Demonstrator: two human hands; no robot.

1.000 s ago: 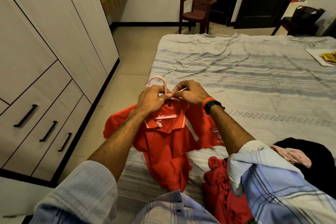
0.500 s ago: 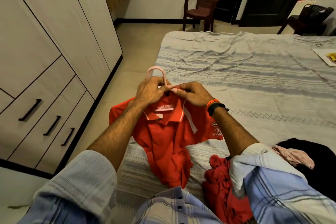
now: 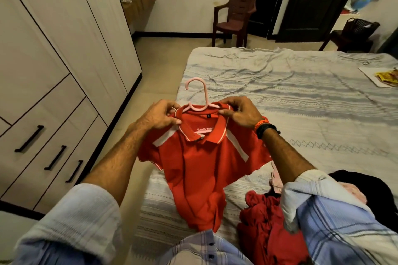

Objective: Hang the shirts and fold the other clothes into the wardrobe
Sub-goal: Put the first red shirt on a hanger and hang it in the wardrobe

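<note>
Head view: the red shirt hangs at the centre of the frame, its hem trailing onto the bed, already threaded on a pink hanger whose hook rises just above the collar. The left hand pinches the collar's left end; the right hand pinches the right end over the hanger arm. Light, limp cloth, I judge — it should slump wherever unsupported, so the stiff hook looks the surest hold. The wardrobe, doors closed, fills the left of the frame.
</note>
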